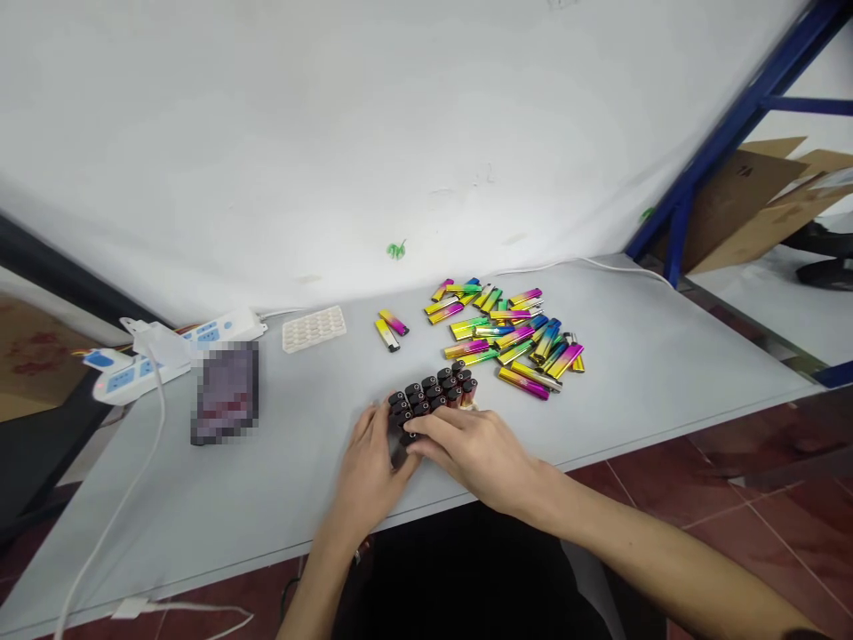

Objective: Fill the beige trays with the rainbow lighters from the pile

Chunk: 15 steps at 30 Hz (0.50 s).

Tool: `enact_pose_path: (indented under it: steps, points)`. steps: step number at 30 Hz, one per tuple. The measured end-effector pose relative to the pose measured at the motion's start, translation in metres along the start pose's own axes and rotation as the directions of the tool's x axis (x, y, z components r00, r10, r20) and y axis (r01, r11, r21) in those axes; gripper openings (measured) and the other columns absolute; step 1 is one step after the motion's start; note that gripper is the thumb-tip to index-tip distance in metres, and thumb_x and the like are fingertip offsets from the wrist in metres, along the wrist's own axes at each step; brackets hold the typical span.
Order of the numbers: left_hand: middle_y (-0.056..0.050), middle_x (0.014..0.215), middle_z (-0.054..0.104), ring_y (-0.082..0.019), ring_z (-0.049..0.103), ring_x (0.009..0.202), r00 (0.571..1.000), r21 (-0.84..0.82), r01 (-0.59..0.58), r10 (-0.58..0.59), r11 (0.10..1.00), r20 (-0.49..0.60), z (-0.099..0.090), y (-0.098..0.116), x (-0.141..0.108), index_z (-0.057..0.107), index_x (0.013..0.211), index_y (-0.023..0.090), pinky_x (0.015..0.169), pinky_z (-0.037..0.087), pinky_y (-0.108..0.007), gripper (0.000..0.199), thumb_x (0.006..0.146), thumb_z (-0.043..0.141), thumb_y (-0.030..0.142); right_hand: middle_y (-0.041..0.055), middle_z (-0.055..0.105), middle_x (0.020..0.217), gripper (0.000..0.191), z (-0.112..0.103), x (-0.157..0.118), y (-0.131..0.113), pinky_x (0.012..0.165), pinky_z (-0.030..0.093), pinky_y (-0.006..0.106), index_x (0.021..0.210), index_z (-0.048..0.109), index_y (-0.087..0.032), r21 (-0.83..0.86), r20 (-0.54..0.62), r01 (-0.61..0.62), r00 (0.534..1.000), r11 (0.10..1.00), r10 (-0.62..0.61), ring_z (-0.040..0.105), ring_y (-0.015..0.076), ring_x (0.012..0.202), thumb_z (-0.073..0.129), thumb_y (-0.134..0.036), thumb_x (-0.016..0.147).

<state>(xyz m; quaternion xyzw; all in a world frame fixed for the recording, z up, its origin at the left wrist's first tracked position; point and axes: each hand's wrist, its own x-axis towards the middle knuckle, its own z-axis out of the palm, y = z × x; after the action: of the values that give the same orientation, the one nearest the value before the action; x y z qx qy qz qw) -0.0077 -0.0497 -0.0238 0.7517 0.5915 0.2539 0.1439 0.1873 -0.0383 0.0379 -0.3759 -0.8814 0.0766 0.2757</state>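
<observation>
Black-capped lighters (pixel 432 391) stand upright in a compact block near the front edge of the grey surface (pixel 299 498). Most caps bear a small pale ring mark; no lettering can be read on them. The left hand (pixel 368 469) is at the left side of the block, thumb apart from the other fingers; whether these grip cannot be told. The right hand (pixel 481 447) reaches over the near side, index finger and thumb pinching one cap at the near-left corner.

Loose metallic lighters (pixel 513 338) in yellow, green, pink and blue lie in a pile to the right; any print is too small to read. Two lie apart, near a pale moulded tray (pixel 314 329).

A cardboard box (pixel 739 209) at right carries a marking resembling "7A". The white wall (pixel 267 133) bears a green scribble (pixel 395 250), not legible. The dark rectangular object (pixel 227 391) at left is pixelated; its label is unreadable.
</observation>
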Motion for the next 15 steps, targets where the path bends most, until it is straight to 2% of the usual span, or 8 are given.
enact_pose_path:
  steps: [9, 15]
  points:
    - [-0.013, 0.129, 0.059, -0.034, 0.052, 0.127, 0.997, -0.029, 0.078, -0.078, 0.997, -0.007, -0.003, 0.005, 0.002, 0.042, 0.138, 0.02, 0.098, 0.05, -0.052, 0.056, 0.09, 0.058, 0.045, 0.0021, 0.073, 0.084, 0.018, 0.004, 0.009, 0.004, 0.052, 0.034, 0.027, 0.108, 0.065, -0.021, -0.04, -0.002, -0.004, 1.0, 0.999, 0.004, 0.067, 0.0151, 0.067, 0.053, -0.033, 0.101]
    - [-0.015, 0.131, 0.056, -0.035, 0.05, 0.13, 0.996, -0.015, 0.083, -0.083, 0.996, 0.019, -0.004, 0.008, 0.003, 0.042, 0.138, 0.019, 0.101, 0.048, -0.054, 0.058, 0.091, 0.058, 0.05, 0.0017, 0.069, 0.08, 0.015, -0.011, 0.009, 0.006, 0.054, 0.032, 0.031, 0.103, 0.065, -0.018, -0.176, 0.1, 0.047, 0.995, 0.983, -0.03, 0.066, 0.0165, 0.068, 0.052, -0.025, 0.101]
